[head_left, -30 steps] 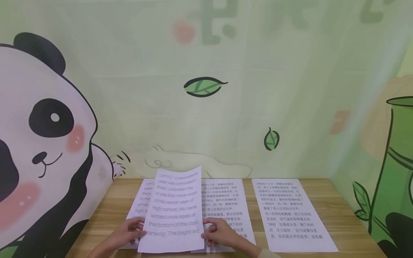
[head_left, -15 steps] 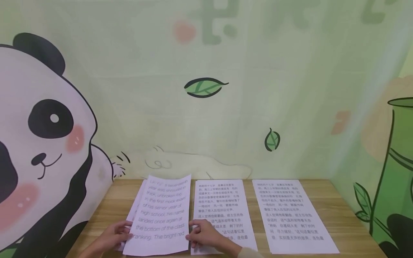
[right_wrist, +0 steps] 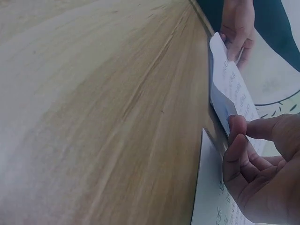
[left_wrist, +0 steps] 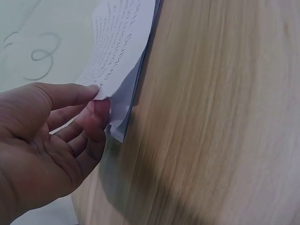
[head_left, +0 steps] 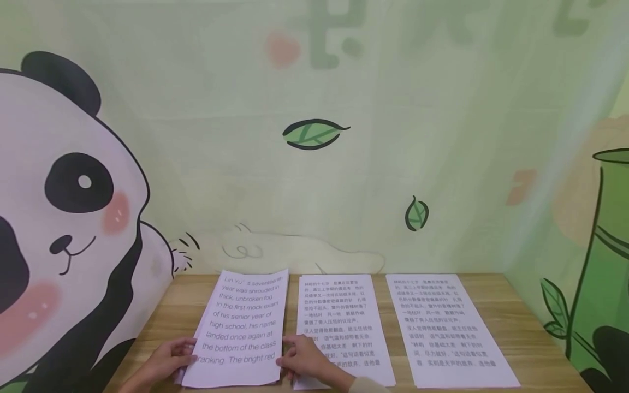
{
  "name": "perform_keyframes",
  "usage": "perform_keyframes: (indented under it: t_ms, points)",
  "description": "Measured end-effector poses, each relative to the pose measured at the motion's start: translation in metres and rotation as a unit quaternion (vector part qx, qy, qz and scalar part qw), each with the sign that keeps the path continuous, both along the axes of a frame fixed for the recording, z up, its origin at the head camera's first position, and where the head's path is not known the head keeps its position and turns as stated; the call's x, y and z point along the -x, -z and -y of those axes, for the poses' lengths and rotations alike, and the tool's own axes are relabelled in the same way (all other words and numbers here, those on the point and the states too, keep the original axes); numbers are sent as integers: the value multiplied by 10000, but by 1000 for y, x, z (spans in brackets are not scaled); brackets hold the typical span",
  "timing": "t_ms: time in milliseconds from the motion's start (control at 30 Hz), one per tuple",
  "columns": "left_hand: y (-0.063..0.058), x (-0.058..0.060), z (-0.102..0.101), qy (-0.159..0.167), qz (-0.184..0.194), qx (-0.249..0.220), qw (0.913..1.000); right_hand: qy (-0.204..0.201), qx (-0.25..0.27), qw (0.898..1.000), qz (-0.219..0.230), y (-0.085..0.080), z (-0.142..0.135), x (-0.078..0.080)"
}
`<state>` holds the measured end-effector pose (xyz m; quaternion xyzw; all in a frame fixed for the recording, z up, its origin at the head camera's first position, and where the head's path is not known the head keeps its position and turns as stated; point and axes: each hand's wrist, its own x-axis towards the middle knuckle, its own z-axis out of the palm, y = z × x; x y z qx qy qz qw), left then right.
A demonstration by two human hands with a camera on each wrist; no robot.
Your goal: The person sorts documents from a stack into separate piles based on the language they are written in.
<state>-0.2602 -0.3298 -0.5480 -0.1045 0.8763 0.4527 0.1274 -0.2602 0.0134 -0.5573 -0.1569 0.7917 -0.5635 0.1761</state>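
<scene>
A printed sheet of paper [head_left: 236, 333] with large English text lies slightly raised over the left stack of paper. My left hand [head_left: 167, 360] pinches its left edge near the front; in the left wrist view the thumb and index finger of the left hand [left_wrist: 56, 126] grip the sheet [left_wrist: 124, 42], with more paper beneath. The right hand [head_left: 307, 357] pinches the opposite edge, over the middle stack's lower left corner. In the right wrist view the right hand [right_wrist: 267, 164] holds the curved sheet [right_wrist: 229, 89] at its edge.
A middle stack of paper [head_left: 339, 311] and a right stack of paper [head_left: 447, 327], both with Chinese text, lie on the wooden table [head_left: 398, 349]. Behind stands a green backdrop [head_left: 221, 136] with a painted panda.
Both hands have carried the English sheet left and lowered it. It now covers most of the left stack, and more of the middle stack shows.
</scene>
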Motion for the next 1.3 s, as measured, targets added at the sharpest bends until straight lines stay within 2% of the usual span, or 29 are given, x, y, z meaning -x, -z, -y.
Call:
perform_keyframes:
  t_ms: [233, 400, 600, 667, 867, 967, 1100, 1300]
  points:
    - [2, 0, -4, -43, -407, 341, 9986, -57, -146, 9999, -43, -2, 0, -4]
    - [1, -2, -2, 94, -852, 620, 9944, -69, -139, 9998, -113, -3, 1, -3]
    - [-7, -3, -4, -45, -1202, 607, 9909, -176, -217, 9991, -316, -5, -11, -4]
    - [-9, -2, -9, 11, -1292, 587, 9899, -190, -309, 9986, -391, -5, -20, -4]
    - [-17, -3, -35, 301, -1268, 480, 9903, -20, -595, 9972, -462, -6, -50, -2]
    - [-20, -6, -48, 743, -1389, 324, 9870, 73, -643, 9968, -464, -7, -65, -3]
    - [-23, -8, -67, 1420, -1572, -22, 9773, 189, -630, 9965, -515, -7, -87, -6]
    - [-22, -9, -107, 1679, -1211, -203, 9781, 323, -592, 9965, -492, -3, -120, -12]
